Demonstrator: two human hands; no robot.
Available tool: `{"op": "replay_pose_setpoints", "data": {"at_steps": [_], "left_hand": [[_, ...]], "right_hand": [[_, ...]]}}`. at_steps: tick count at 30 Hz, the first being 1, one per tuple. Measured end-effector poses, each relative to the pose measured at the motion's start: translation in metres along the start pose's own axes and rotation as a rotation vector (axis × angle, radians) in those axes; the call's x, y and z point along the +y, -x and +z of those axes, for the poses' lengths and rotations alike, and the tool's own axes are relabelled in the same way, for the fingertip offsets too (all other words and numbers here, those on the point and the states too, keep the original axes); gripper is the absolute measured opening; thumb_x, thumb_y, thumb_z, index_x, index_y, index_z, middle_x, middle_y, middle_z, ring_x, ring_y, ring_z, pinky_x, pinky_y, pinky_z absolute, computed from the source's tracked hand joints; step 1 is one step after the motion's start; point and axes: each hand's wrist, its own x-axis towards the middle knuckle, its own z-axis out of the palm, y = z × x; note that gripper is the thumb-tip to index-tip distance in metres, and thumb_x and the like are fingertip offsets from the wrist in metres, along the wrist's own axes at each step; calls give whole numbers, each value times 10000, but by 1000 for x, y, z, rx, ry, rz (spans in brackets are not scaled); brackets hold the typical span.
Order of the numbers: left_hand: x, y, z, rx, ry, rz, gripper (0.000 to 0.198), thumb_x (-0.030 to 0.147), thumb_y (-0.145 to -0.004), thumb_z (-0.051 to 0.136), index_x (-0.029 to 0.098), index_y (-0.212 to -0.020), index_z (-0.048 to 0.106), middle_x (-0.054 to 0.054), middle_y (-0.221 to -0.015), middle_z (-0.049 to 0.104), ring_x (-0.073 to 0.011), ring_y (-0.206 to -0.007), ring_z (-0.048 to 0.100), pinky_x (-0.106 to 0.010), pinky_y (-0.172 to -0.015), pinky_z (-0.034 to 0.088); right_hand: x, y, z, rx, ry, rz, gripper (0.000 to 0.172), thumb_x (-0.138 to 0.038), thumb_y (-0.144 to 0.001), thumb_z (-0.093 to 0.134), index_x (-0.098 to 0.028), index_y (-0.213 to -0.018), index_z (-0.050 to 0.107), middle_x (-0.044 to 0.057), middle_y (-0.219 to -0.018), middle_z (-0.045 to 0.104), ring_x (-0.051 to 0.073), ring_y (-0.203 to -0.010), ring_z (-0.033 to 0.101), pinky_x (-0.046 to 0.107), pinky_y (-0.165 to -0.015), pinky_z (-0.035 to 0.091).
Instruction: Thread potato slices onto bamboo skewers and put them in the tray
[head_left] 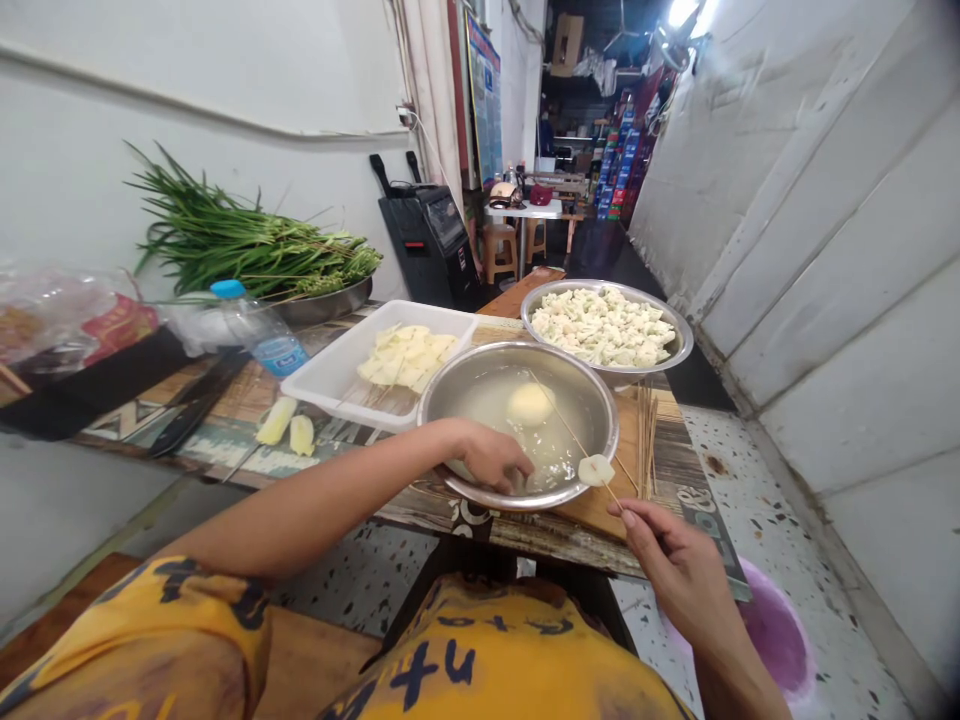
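My left hand (495, 455) reaches into a steel bowl (611, 430) of cloudy water, fingers curled down. Its fingertips are under the surface, and whatever they grip is hidden. In the water lies a pale yellow round piece (531, 403), like a peeled potato. My right hand (675, 560) pinches a thin bamboo skewer (613, 494) just past the bowl's right rim. A pale, thin slice (596, 470) is threaded on this skewer, whose far end leans over the bowl. Left of the bowl, a white plastic tray (322, 385) holds yellowish slices (409, 357) on skewers.
Behind the bowl stands a basin (686, 345) of cut cauliflower. Loose skewers (646, 440) lie on a wooden board to the right. Further left are a knife (187, 415), a water bottle (262, 335) and a heap of green stalks (247, 240). A purple tub (780, 630) stands below right.
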Motion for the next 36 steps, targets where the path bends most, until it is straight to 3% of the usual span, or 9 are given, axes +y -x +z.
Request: {"op": "replay_pose_setpoints", "data": {"at_steps": [3, 7, 11, 14, 17, 21, 24, 29, 36], "left_hand": [[-8, 1, -4, -137, 303, 40, 279, 267, -630, 630, 233, -903, 673, -8, -789, 659, -156, -721, 573, -228, -623, 445], [-8, 11, -11, -245, 564, 33, 326, 376, -636, 671, 236, -930, 690, -17, -895, 662, -161, -801, 584, -221, -640, 470], [-5, 23, -17, -166, 606, 94, 405, 331, -500, 786, 211, -879, 711, -18, -823, 689, -176, -796, 598, -248, -712, 470], [-8, 26, -16, -95, 627, 49, 362, 340, -477, 798, 192, -796, 710, -12, -701, 679, -156, -664, 594, -253, -642, 478], [-17, 22, -14, 78, 678, -4, 315, 380, -531, 764, 162, -744, 681, -6, -648, 655, -139, -611, 609, -234, -587, 471], [-26, 13, -12, 550, 815, -103, 285, 380, -595, 722, 134, -682, 607, -18, -604, 623, -161, -657, 646, -222, -555, 451], [-27, 9, -14, 766, 941, -142, 255, 328, -621, 713, 131, -693, 566, -4, -585, 596, -131, -606, 629, -216, -547, 440], [-22, 10, -17, 958, 1101, -134, 256, 248, -626, 715, 133, -802, 567, 16, -642, 594, -79, -541, 586, -202, -538, 431], [-19, 10, -14, 1051, 977, -40, 247, 298, -634, 708, 123, -759, 586, -2, -629, 599, -79, -547, 564, -218, -568, 452]], "right_hand": [[0, -1, 1, 3, -12, 6, 301, -394, -836, 493, -169, -871, 689, 52, -671, 670, 187, -584, 599, 252, -525, 472], [3, -1, 0, -5, -27, 31, 307, -392, -842, 489, -160, -905, 679, 41, -621, 638, 177, -558, 574, 246, -496, 449], [3, -1, 0, -15, -34, 43, 295, -384, -845, 487, -164, -901, 676, 23, -594, 614, 162, -532, 552, 239, -474, 431], [3, -1, 0, -21, -37, 41, 297, -390, -847, 484, -167, -902, 671, 23, -621, 630, 148, -504, 536, 235, -457, 423], [5, 1, -1, -33, -21, 32, 300, -397, -852, 474, -174, -907, 668, 24, -632, 643, 152, -504, 548, 233, -442, 424], [6, 5, -5, -52, -19, 2, 266, -375, -849, 489, -194, -909, 675, 55, -795, 706, 201, -698, 642, 253, -578, 500], [7, 8, -8, -61, -17, -2, 249, -362, -844, 502, -196, -902, 678, 66, -862, 720, 218, -782, 658, 264, -661, 518], [7, 10, -10, -82, 8, 3, 264, -364, -853, 489, -184, -896, 677, 73, -859, 724, 216, -788, 665, 264, -688, 521], [4, 7, -8, -91, 30, -13, 286, -358, -859, 477, -174, -922, 686, 79, -870, 727, 219, -779, 671, 259, -660, 527]]}}
